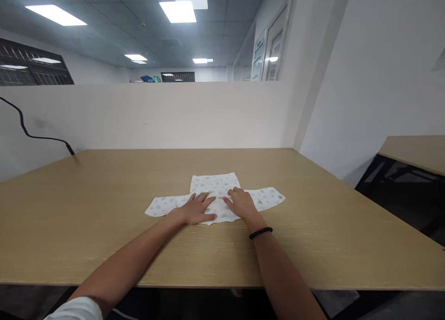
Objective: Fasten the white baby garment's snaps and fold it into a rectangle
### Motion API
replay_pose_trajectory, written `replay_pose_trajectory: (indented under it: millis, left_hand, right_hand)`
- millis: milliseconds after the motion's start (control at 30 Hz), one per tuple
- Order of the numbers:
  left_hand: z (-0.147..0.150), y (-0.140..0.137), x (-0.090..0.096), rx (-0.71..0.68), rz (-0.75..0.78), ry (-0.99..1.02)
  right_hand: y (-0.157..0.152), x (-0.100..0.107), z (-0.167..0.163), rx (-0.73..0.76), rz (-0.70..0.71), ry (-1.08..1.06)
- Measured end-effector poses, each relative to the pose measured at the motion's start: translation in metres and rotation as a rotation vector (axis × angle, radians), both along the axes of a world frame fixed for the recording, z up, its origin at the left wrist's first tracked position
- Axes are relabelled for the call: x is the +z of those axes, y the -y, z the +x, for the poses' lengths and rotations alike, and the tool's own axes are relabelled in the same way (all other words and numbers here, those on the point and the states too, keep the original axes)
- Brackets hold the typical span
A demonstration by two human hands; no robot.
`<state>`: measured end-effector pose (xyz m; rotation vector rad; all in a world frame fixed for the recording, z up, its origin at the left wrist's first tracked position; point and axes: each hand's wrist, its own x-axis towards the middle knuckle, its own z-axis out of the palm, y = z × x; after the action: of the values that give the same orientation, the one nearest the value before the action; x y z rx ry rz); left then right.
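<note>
A small white garment point(217, 183) with a faint printed pattern lies spread flat, its two sleeves stretched out to the left and right. It looks like a baby's shirt. My left hand point(198, 209) rests on its left half, palm down with the fingers spread. On the right half lies my right hand point(241, 203), also palm down, its fingers slightly bent and apart. Neither hand grips the cloth. The parts of the garment under both hands are hidden.
The garment lies on a wide light-wood table point(104, 209). A white partition point(187, 116) stands along its far edge. At the left, a black cable point(45, 137) reaches the table's back corner. Another wooden table point(417, 148) stands at the right, beside the wall.
</note>
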<state>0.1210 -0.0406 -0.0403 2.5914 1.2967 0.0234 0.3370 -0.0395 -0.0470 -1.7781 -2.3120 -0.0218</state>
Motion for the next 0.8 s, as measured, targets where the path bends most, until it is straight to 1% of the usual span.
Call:
replay_pose_trajectory:
  millis: [67, 167, 233, 300, 367, 400, 467, 533, 567, 600, 633, 700, 800]
  left_hand:
    - [0.0, 0.0, 0.002, 0.045, 0.034, 0.045]
    - [0.004, 0.003, -0.004, 0.124, 0.116, 0.123]
    - [0.008, 0.005, -0.009, 0.099, 0.142, 0.127]
    - [0.01, 0.006, -0.012, 0.022, 0.099, 0.092]
    - [0.01, 0.006, -0.013, -0.037, 0.027, 0.053]
    - [0.01, 0.005, -0.012, -0.046, 0.002, 0.042]
    - [0.009, 0.004, -0.011, -0.043, -0.017, 0.038]
    - [0.009, 0.003, -0.01, -0.038, -0.016, 0.041]
    - [0.009, 0.003, -0.01, -0.035, -0.015, 0.041]
    - [0.01, 0.003, -0.01, -0.034, -0.016, 0.04]
    - [0.01, 0.003, -0.01, -0.033, -0.017, 0.039]
    - [0.01, 0.004, -0.011, -0.034, -0.017, 0.039]
    - [0.011, 0.004, -0.01, -0.036, -0.014, 0.038]
  right_hand:
    - [-0.001, 0.004, -0.001, -0.042, -0.011, -0.022]
    - [-0.004, 0.01, 0.0, -0.115, -0.044, -0.078]
    - [-0.004, 0.012, 0.004, -0.187, -0.054, -0.108]
    - [-0.004, 0.014, 0.014, -0.345, -0.028, -0.111]
    - [-0.003, 0.016, 0.032, -0.589, -0.025, -0.107]
    - [-0.002, 0.016, 0.044, -0.717, -0.058, -0.118]
    - [-0.001, 0.018, 0.069, -0.926, -0.185, -0.173]
    - [0.001, 0.02, 0.093, -1.014, -0.292, -0.237]
    - [0.002, 0.021, 0.104, -1.027, -0.328, -0.273]
    - [0.003, 0.023, 0.114, -1.009, -0.364, -0.314]
    - [0.004, 0.024, 0.121, -0.95, -0.396, -0.365]
    - [0.007, 0.027, 0.13, -0.771, -0.464, -0.5]
    - [0.012, 0.031, 0.129, -0.482, -0.543, -0.889]
